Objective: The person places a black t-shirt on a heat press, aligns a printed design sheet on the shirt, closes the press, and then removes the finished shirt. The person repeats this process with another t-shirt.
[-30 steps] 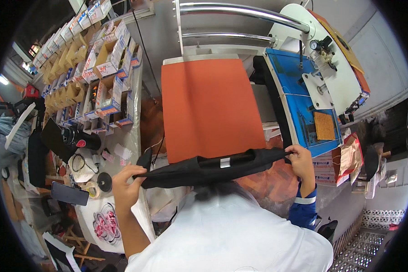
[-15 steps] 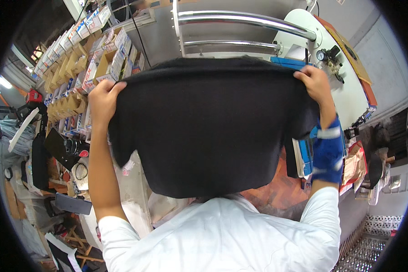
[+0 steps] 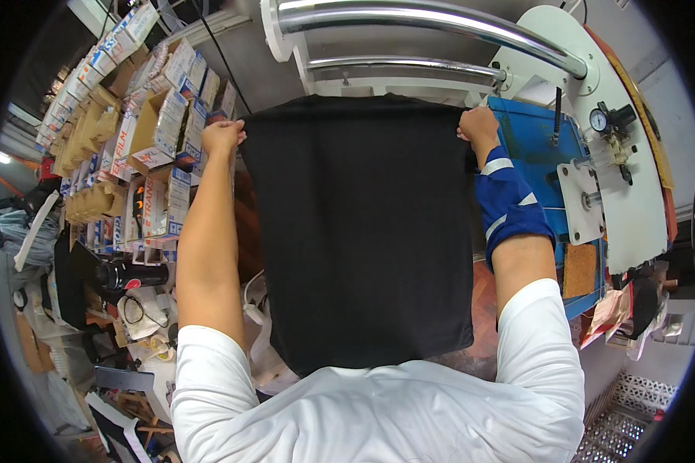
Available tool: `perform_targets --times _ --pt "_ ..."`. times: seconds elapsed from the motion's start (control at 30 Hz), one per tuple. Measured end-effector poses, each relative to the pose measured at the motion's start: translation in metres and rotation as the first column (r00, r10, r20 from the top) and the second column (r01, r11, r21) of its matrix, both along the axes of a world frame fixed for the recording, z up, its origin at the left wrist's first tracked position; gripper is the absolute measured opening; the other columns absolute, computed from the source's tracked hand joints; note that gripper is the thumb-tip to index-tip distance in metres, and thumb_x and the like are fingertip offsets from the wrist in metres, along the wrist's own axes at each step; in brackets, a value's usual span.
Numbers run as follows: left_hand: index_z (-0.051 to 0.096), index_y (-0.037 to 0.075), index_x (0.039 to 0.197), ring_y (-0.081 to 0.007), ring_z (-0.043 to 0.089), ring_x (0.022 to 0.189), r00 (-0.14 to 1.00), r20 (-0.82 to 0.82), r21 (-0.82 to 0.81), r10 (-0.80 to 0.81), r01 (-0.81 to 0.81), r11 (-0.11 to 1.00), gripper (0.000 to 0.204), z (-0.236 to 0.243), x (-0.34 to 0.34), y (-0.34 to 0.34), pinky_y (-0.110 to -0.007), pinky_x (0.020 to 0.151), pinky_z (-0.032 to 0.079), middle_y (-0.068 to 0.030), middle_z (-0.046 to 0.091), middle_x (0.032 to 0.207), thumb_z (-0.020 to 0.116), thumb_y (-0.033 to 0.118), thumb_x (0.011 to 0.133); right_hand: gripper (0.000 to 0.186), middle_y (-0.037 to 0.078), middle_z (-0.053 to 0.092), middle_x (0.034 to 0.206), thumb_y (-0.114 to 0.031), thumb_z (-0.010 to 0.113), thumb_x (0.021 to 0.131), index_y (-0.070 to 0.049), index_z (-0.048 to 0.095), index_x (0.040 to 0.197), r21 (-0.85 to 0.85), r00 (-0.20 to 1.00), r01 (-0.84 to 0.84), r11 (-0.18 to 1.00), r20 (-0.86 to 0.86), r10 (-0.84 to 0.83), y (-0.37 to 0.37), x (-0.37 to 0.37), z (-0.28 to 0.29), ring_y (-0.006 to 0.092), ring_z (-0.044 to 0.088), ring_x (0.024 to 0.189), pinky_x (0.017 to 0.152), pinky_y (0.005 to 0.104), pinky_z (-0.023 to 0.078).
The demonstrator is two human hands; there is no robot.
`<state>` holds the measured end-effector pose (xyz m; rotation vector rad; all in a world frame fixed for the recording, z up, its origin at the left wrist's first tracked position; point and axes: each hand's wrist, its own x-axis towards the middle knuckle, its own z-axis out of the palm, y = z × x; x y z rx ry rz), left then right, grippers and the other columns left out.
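A black T-shirt (image 3: pixel 367 231) hangs spread out in front of me, its top edge pulled nearly straight. At its upper left corner, the fingers of my left hand (image 3: pixel 223 136) are closed on the cloth. My right hand (image 3: pixel 479 126) pinches the opposite upper corner at about the same height. The lower end of the shirt reaches close to my chest, and no sleeves show. A blue band with pale stripes (image 3: pixel 510 199) wraps my right forearm.
Beyond the shirt runs a white machine frame with chrome bars (image 3: pixel 432 23). Its blue bed (image 3: pixel 529 147) and a pressure gauge (image 3: pixel 599 119) stand to the right. Open cardboard boxes (image 3: pixel 156 131) fill a rack at left, with a dark bottle (image 3: pixel 131 275) below them.
Both hands have moved inward, closer together, and stay on the shirt. The sleeves that hung at its sides are out of sight, and the body now hangs longer and narrower. My view has shifted.
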<state>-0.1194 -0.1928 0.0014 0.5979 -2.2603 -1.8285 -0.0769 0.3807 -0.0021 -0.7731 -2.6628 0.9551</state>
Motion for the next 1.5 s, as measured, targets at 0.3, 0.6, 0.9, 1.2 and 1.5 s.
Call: perform_targets --times 0.3,0.6,0.9,1.2,1.5 --pt "0.072 -0.001 0.105 -0.0318 0.070 0.101 0.988 -0.151 -0.691 -0.024 -0.088 0.717 0.033 -0.004 0.009 0.048 -0.040 0.091 0.053 -0.0179 0.072 0.109 0.080 0.021 0.081 0.038 0.025 0.066 0.122 -0.026 0.069 0.087 0.000 0.067 0.114 0.249 0.984 -0.079 0.965 -0.133 0.115 -0.069 0.012 0.017 0.0413 0.061 0.116 0.098 0.0489 0.049" --pt "0.067 0.008 0.122 -0.0355 0.061 0.112 0.669 -0.151 -0.911 -0.728 0.192 0.365 0.035 -0.022 0.061 0.190 -0.050 0.103 0.043 -0.0138 0.067 0.118 0.063 0.025 0.092 0.055 0.013 0.053 0.144 -0.052 0.051 0.098 -0.016 0.056 0.140 0.537 0.752 -0.553 0.637 -0.008 0.659 -0.203 0.051 -0.011 0.0325 0.043 0.138 0.115 0.0605 0.028" --pt "0.061 0.000 0.131 -0.0323 0.062 0.119 0.984 0.178 -0.106 -0.011 0.030 0.994 0.040 -0.023 0.026 0.045 -0.041 0.101 0.048 -0.0157 0.066 0.128 0.051 0.020 0.097 0.055 0.024 0.069 0.113 -0.041 0.041 0.104 0.007 0.063 0.122 -0.528 0.983 0.107 0.842 0.182 -0.011 -0.051 0.024 -0.023 0.0345 0.067 0.105 0.097 0.0413 0.050" --pt "0.073 0.002 0.104 -0.0161 0.065 0.094 0.998 -0.035 0.249 -0.061 0.068 0.966 0.028 -0.074 0.033 0.015 -0.031 0.084 0.052 -0.0037 0.072 0.097 0.075 0.028 0.093 0.028 0.010 0.072 0.091 -0.028 0.065 0.098 -0.001 0.070 0.095 -0.645 0.959 -0.005 0.764 -0.219 -0.179 -0.030 0.038 -0.058 0.0255 0.069 0.086 0.079 0.0363 0.052" --pt "0.066 0.000 0.104 -0.0340 0.065 0.093 0.981 -0.110 -0.524 -0.157 0.077 0.848 0.036 -0.083 0.041 0.010 -0.043 0.085 0.049 -0.0203 0.068 0.098 0.052 0.033 0.104 0.035 0.020 0.071 0.097 -0.040 0.070 0.092 -0.005 0.070 0.095 -0.001 0.989 0.126 0.992 -0.077 -0.126 -0.031 0.044 -0.069 0.0382 0.068 0.096 0.086 0.0454 0.052"
